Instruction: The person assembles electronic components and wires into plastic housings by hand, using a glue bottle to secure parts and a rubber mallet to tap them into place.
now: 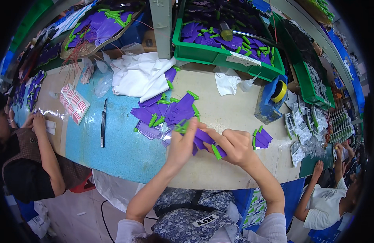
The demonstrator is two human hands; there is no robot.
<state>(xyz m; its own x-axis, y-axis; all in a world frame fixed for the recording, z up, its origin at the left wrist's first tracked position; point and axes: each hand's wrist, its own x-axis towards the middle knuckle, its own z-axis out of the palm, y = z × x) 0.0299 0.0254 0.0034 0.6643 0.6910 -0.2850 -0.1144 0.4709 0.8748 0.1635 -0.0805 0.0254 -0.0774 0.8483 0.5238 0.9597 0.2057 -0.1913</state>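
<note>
Over the front middle of the table, my left hand (181, 142) is closed around several flat purple pieces with green ends (200, 138). My right hand (234, 146) is closed on the same bunch from the other side, and a green end (216, 152) sticks out below its fingers. Slight blur hides how the fingers meet the pieces. Just beyond my hands lies a loose pile of like purple pieces (181, 108), some in shiny clear film. A smaller group of them (263, 139) rests to the right of my right hand.
Left of the pile lie a craft knife (103, 123), a white cloth (140, 76) and a red-striped packet (74, 103). A green crate (231, 60) of purple pieces stands at the back. On the right are a blue tape dispenser (268, 103) and white parts (306, 121). Co-workers sit at both sides.
</note>
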